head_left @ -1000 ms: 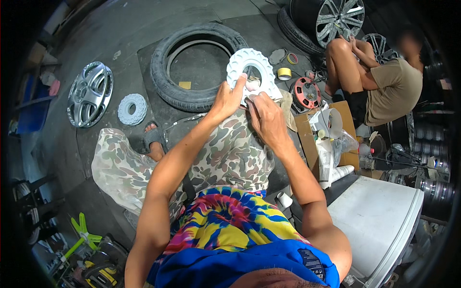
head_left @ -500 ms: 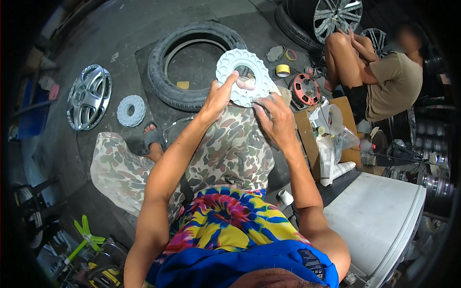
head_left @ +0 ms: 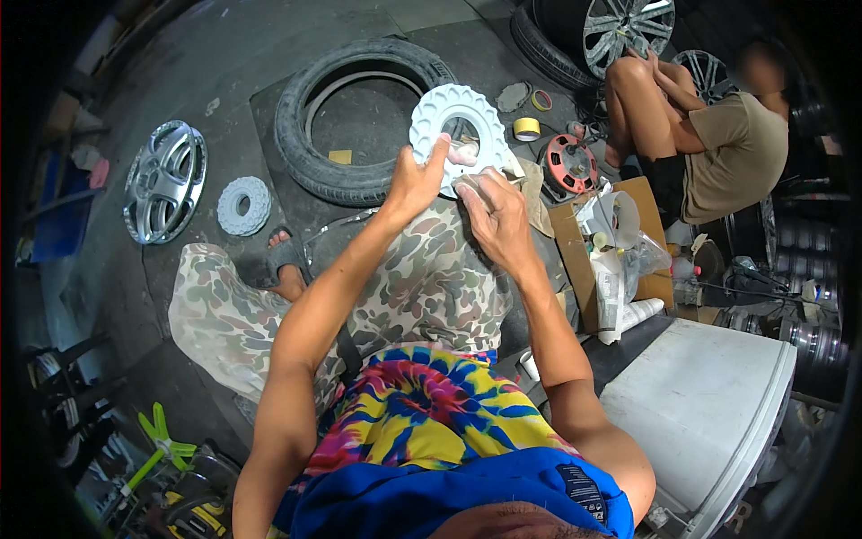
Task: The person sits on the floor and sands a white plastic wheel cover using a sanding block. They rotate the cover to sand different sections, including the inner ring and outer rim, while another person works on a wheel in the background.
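Note:
A pale grey ring with a scalloped rim (head_left: 458, 97) is held up over my lap and the near edge of a tyre. My left hand (head_left: 416, 187) grips its left side, the thumb reaching over the face to the central hole. Against the ring's lower right edge press the bent, dusty fingertips of my right hand (head_left: 499, 217). Something greyish seems pinched there, too small to name. Through the hole, fingers show behind the ring. On the floor to the left lies a similar scalloped ring (head_left: 229, 208).
The tyre (head_left: 296, 153) lies flat ahead; a silver wheel (head_left: 144, 199) is at far left. On the right are a yellow tape roll (head_left: 527, 130), a red reel (head_left: 558, 172), a cardboard box (head_left: 575, 247) with wrappings and a white cabinet (head_left: 700, 386). Another person (head_left: 736, 153) sits beyond, handling a wheel.
The ring has shifted slightly up and right. My right hand has slid left along its lower edge, with its fingers more bent. My left hand keeps its grip.

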A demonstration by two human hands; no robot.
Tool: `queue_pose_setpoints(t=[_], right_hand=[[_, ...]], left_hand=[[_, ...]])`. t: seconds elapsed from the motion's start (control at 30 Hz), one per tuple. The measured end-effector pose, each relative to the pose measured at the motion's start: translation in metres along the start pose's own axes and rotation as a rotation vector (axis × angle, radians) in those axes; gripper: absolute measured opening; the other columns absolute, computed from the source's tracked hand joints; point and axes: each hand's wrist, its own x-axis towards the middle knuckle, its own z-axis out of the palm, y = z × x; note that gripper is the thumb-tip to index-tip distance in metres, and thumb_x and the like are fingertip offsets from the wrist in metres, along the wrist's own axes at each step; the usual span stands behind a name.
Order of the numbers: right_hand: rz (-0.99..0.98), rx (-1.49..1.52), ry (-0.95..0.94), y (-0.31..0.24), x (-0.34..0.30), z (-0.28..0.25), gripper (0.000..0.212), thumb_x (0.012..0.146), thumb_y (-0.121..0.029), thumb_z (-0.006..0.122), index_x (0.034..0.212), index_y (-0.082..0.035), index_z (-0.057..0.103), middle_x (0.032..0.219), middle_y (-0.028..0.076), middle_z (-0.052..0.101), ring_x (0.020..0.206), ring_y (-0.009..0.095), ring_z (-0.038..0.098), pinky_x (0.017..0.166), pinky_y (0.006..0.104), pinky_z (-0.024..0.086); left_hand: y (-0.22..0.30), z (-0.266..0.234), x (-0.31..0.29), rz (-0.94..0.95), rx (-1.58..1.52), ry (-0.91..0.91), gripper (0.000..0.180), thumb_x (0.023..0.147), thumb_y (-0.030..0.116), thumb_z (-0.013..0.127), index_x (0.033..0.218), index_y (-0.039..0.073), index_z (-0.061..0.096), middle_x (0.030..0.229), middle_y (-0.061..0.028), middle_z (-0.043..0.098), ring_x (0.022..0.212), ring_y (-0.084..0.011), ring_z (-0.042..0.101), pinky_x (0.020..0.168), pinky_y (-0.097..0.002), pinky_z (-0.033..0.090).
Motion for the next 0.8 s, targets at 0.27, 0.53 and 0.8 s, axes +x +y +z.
queue_pose_setpoints(t=[0.27, 0.53, 0.8], right_hand=[[-0.34, -0.394, -0.181, 0.005, 0.012, -0.023, 0.021, 0.093, -0.003, 0.078, 0.113, 0.0, 0.074, 0.109, 0.016, 0.068, 0.103, 0.039, 0.069, 0.089, 0.0505, 0.055], [0.423, 0.303, -0.172, 0.009, 0.007, -0.009, 0.022, 0.11, -0.02, 0.072, 0.109, 0.0, 0.08, 0.08, 0.001, 0.065, 0.073, 0.011, 0.054, 0.066, 0.0324, 0.044], [0.005, 0.001, 0.16, 0.011, -0.011, 0.022, 0.012, 0.105, -0.006, 0.076, 0.111, 0.003, 0.08, 0.085, 0.007, 0.071, 0.073, 0.022, 0.066, 0.069, 0.0374, 0.052]], left_hand=[[0.0, -0.008, 0.006, -0.181, 0.189, -0.014, 0.048, 0.115, 0.037, 0.066, 0.108, -0.008, 0.082, 0.1, -0.0137, 0.085, 0.095, -0.0188, 0.078, 0.089, -0.0369, 0.061], [0.008, 0.003, -0.005, 0.032, 0.079, 0.035, 0.049, 0.117, 0.032, 0.058, 0.106, -0.007, 0.087, 0.096, -0.019, 0.087, 0.085, -0.0176, 0.077, 0.083, -0.0399, 0.062], [0.005, 0.001, -0.002, -0.022, 0.003, 0.033, 0.049, 0.118, 0.03, 0.058, 0.105, -0.008, 0.087, 0.1, -0.0168, 0.088, 0.091, -0.0162, 0.078, 0.089, -0.0365, 0.062]])
